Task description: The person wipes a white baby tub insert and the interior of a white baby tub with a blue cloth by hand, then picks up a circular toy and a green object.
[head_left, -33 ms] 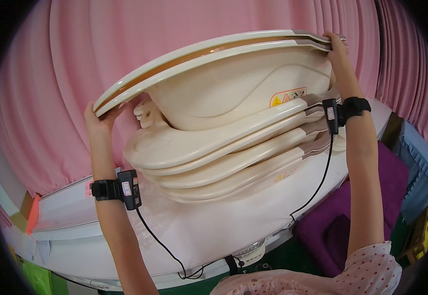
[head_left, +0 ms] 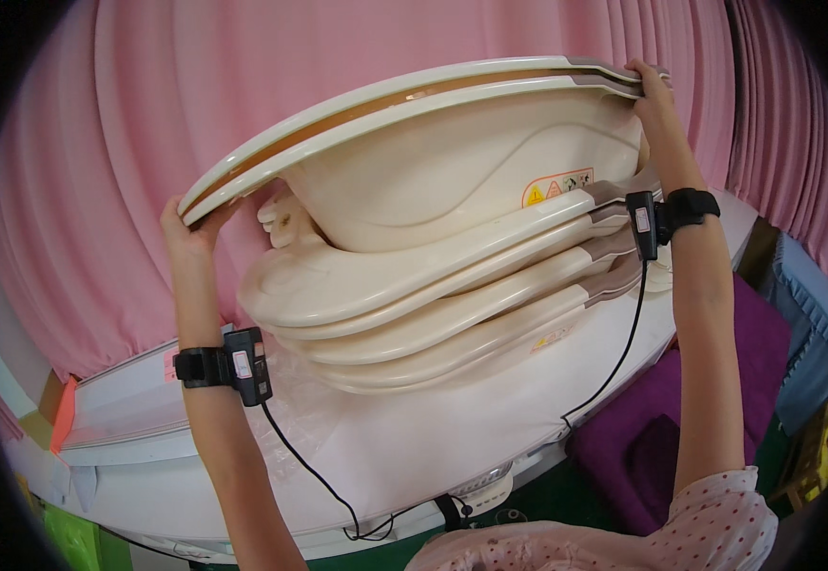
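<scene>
Both arms are up, and the top tub sits tilted across the upper middle of the frame, its low end at the left. The left hand cups under the rim at centre left, fingers closed on the edge. The right hand clamps the rim's high end at upper right. Beneath it, the stack of cream tubs rests on a white table, pink curtain behind.

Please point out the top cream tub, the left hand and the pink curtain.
top cream tub (head_left: 452,171), head view, its side wall.
left hand (head_left: 190,233), head view, its back.
pink curtain (head_left: 195,86), head view, its folds.
</scene>
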### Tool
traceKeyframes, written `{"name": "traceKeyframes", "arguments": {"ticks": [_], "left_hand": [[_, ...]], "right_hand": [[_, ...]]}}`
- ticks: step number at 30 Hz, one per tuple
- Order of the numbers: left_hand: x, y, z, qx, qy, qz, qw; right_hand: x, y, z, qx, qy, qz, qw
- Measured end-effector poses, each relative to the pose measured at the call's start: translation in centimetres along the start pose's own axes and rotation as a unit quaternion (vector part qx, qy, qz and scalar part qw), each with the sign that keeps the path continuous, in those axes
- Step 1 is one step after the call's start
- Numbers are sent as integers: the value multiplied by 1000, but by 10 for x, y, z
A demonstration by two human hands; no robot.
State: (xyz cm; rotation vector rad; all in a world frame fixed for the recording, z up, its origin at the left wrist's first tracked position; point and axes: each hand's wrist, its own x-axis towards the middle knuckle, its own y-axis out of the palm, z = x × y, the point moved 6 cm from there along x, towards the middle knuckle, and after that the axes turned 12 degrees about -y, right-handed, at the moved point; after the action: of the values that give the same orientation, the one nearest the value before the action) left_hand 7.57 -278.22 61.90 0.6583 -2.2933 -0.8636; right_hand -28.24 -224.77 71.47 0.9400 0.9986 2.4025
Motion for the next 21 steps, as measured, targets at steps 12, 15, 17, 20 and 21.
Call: {"name": "traceKeyframes", "arguments": {"ticks": [12, 15, 17, 20, 21], "left_hand": [[-1, 8, -15, -49, 30, 33, 998], [-1, 16, -22, -43, 41, 8, 998], [0, 25, -27, -35, 45, 59, 997], [-10, 36, -38, -33, 67, 62, 995], [-5, 39, -37, -35, 70, 66, 995]], "right_hand": [[10, 1, -3, 116, 13, 140, 983], [8, -8, 11, -2, -174, 276, 945], [5, -8, 22, -185, -347, 315, 864], [33, -12, -4, 121, 26, 183, 975], [34, -9, 1, 117, 23, 177, 977]]}}
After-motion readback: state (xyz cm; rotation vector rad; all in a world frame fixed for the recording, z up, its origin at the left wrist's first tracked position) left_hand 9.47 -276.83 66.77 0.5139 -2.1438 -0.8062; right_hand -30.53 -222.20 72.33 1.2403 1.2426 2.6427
